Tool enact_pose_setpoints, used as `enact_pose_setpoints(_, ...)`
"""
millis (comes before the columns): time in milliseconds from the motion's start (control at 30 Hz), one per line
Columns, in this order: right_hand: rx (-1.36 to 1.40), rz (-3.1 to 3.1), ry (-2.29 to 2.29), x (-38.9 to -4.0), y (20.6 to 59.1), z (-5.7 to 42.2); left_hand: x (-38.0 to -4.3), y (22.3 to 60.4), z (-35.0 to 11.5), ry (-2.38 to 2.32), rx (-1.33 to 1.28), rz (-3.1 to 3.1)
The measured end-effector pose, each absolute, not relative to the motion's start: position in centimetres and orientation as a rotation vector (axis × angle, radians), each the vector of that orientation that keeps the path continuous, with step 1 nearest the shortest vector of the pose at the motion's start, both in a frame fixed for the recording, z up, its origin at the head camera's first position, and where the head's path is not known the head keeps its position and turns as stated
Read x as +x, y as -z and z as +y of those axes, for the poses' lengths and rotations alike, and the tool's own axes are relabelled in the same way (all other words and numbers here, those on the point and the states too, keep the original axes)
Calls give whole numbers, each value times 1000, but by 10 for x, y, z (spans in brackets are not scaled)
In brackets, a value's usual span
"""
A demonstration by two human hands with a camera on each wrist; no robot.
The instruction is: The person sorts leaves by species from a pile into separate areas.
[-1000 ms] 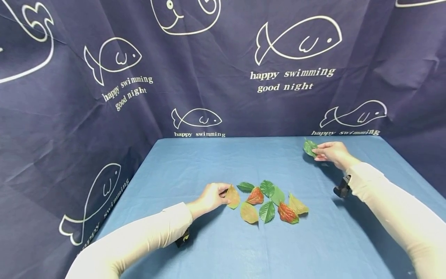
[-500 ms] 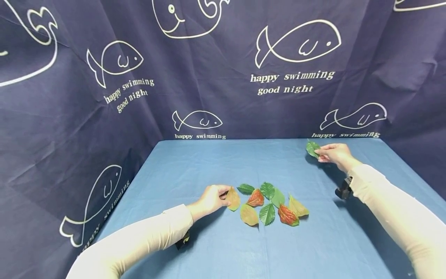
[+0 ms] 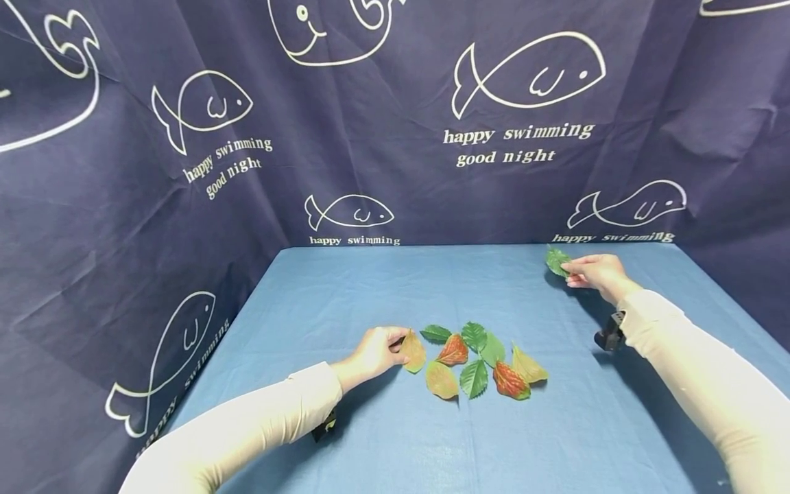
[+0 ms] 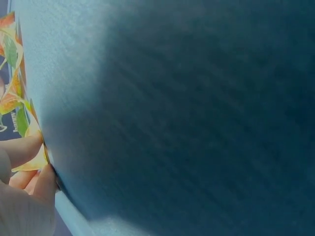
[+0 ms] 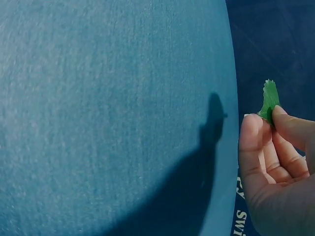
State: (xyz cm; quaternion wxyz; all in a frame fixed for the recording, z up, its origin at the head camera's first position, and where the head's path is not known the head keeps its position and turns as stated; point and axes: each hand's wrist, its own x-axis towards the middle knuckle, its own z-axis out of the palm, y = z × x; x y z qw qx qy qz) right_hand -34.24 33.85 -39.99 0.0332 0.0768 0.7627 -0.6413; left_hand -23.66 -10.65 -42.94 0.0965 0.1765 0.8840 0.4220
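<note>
My left hand [image 3: 375,351] pinches a yellow-orange leaf [image 3: 413,353] at the left end of a group of leaves; in the left wrist view, thumb and fingers grip its edge. Toward the back right, my right hand [image 3: 597,273] holds a green serrated leaf [image 3: 557,261] between thumb and fingers. The right wrist view shows this green leaf [image 5: 269,101] nearly edge-on, its lower part hidden by the fingers. Nearest the left hand lie a dark green leaf [image 3: 435,334], a red leaf [image 3: 453,350] and a yellow leaf [image 3: 441,381].
Further right in the group are a serrated green leaf [image 3: 473,378], a red-and-green leaf [image 3: 511,381] and a yellowish leaf [image 3: 527,366]. Blue cloth [image 3: 395,446] covers the table. A dark fish-print curtain [image 3: 420,185] stands behind and to the left.
My right hand has shifted slightly to the right with the green leaf. The left hand keeps its grip on the yellow-orange leaf, and the other leaves lie as before.
</note>
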Motion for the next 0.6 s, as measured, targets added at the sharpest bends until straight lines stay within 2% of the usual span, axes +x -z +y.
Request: enact_pose_setpoints(600,329,2395,1852,-342,409,349,-241,431,-108,-1207,583,2639)
